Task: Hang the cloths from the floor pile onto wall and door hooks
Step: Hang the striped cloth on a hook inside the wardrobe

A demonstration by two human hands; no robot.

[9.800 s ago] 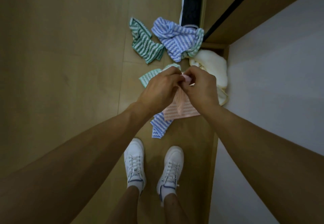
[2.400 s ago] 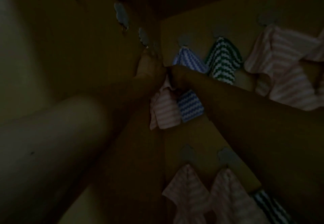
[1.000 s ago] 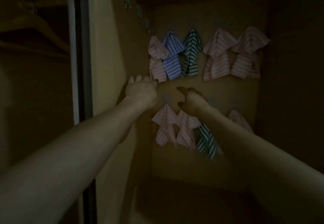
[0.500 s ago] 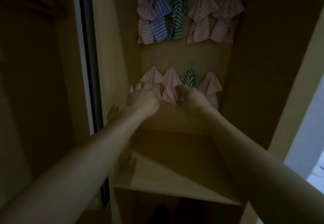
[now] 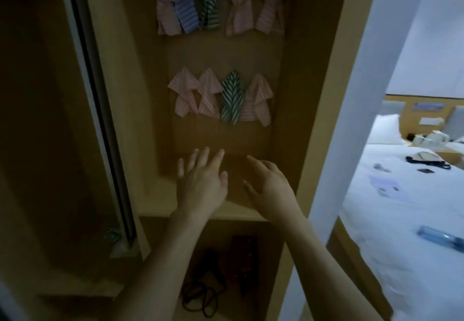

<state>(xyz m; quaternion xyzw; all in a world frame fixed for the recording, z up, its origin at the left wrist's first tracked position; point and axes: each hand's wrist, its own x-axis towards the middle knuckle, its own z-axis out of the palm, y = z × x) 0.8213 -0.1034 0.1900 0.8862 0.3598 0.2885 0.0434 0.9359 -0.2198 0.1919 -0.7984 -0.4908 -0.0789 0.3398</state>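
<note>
A: Both hands, left hand (image 5: pixel 200 185) and right hand (image 5: pixel 270 186), are hovering apart, fingers spread, holding nothing, below the hung cloths (image 5: pixel 221 97) on the alcove wall.

B: Likely heading back for another cloth, glimpsed by the sliding door (image 5: pixel 114 235)

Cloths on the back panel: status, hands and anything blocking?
Left hand and right hand open, empty. Nine cloths hung in two rows. Nothing in the way.

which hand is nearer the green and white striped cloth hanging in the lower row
Left, narrowly. The left hand is below and slightly left of the green and white striped cloth, its fingertips reaching up towards it. The right hand is below and right of it, lower. Both are open and empty.
</note>
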